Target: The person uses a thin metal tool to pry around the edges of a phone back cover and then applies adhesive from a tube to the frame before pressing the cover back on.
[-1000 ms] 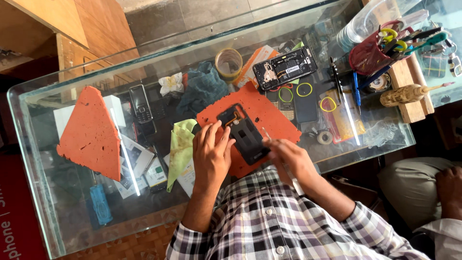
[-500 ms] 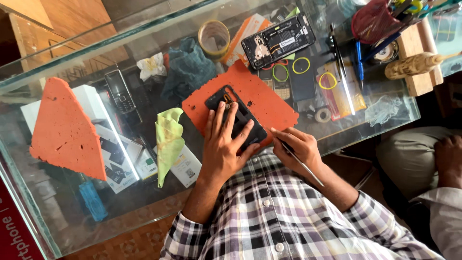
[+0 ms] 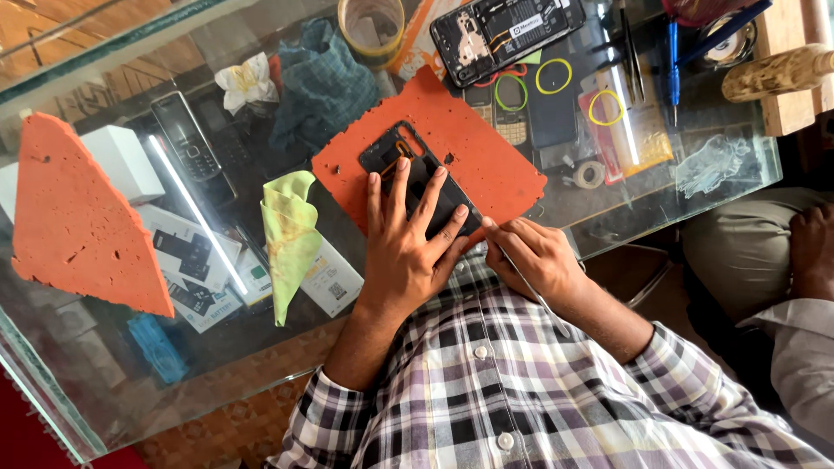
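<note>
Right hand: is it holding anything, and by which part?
The right hand pinches a thin metal tool near its front end; the tip, at the phone's lower corner, is hidden by fingers.

Phone repair shop: glass counter [image 3: 695,187], opened phones [image 3: 508,35].

The glass-topped bench [image 3: 695,204] carries an orange foam mat [image 3: 486,152] near its near edge. A triangular orange foam piece [image 3: 74,217] lies toward the left end. Between them rest a crumpled yellow-green cloth [image 3: 291,239] and a dark teal cloth [image 3: 321,82]. An opened black phone [image 3: 504,30] lies at the far edge.
</note>
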